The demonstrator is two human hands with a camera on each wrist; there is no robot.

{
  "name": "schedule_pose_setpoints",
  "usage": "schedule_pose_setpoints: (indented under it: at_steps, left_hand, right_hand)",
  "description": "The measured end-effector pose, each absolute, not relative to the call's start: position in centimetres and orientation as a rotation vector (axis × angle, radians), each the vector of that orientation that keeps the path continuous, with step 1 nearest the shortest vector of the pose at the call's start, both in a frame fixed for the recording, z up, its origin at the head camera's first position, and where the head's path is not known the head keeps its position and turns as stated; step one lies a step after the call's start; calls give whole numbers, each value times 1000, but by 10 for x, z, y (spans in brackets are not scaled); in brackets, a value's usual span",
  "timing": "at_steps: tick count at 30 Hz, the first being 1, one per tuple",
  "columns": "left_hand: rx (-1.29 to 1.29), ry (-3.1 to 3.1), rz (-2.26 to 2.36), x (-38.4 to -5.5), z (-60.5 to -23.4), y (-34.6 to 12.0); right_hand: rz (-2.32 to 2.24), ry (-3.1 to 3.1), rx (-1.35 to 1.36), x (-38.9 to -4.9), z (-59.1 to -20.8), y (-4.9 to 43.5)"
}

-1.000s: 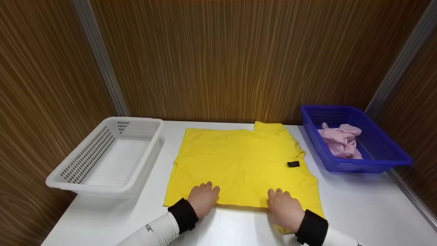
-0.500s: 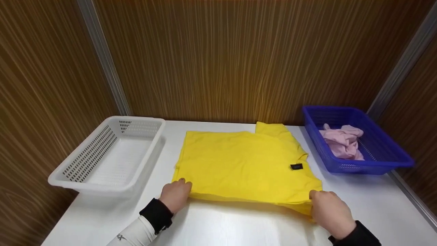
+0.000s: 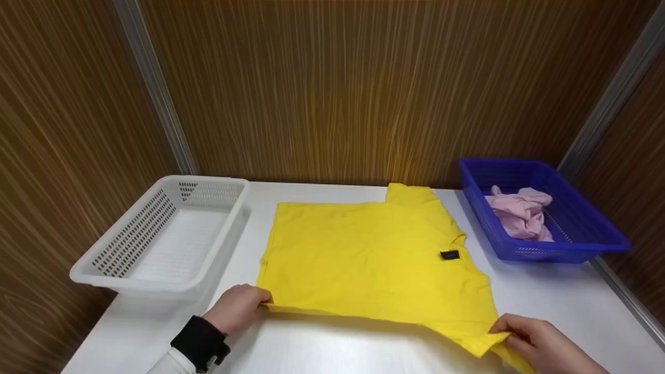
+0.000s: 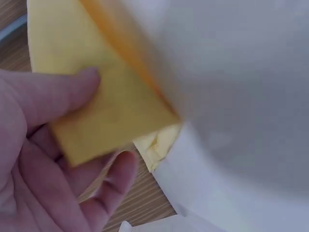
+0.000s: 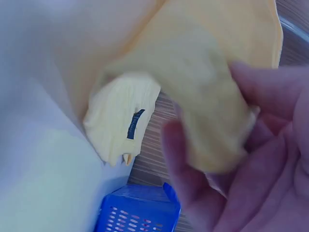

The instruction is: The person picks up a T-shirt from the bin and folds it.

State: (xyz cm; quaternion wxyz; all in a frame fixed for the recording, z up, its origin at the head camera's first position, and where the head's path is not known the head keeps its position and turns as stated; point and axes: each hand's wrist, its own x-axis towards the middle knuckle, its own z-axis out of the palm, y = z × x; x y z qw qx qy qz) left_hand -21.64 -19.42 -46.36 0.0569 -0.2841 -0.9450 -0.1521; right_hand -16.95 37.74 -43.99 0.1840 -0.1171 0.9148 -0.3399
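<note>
A yellow T-shirt (image 3: pixel 358 254) lies spread sideways on the white table, its dark neck label (image 3: pixel 450 255) toward the right. My left hand (image 3: pixel 238 307) pinches the near hem corner between thumb and fingers; the left wrist view shows the thumb lying on the yellow cloth (image 4: pixel 111 106). At the near right, my right hand (image 3: pixel 545 343) pinches the sleeve, whose end hangs below the fingers. The shirt's near edge is lifted slightly off the table between both hands. In the right wrist view the gripped sleeve (image 5: pixel 212 116) is blurred.
A white perforated basket (image 3: pixel 213 259) stands to the left of the shirt. To the right is a blue basket (image 3: pixel 561 248) with a crumpled pink cloth (image 3: pixel 521 213) inside. Wood-patterned panels (image 3: pixel 332 93) enclose the white table (image 3: pixel 332 348) at the back and sides.
Both hands have moved apart along the shirt's near edge, left hand to the hem corner, right hand to the sleeve. That edge is now stretched and slightly raised.
</note>
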Motion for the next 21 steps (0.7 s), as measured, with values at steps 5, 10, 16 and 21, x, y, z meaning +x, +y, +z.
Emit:
schedule_pose_setpoints:
  at_steps: [5, 10, 16, 21]
  left_hand:
    - [-862, -2963, -468, -208, -457, -200]
    - [-721, -3004, -471, -209, -449, -196]
    - [-468, -2940, -662, -220, -444, -190]
    - [-270, -2798, -901, -236, -448, -184]
  right_hand:
    - [-1008, 2356, -471, -169, -438, 385]
    - [-912, 2508, -514, -181, -418, 375]
    - [-672, 2986, -652, -218, -391, 354]
    - [-541, 3192, -713, -265, -378, 341]
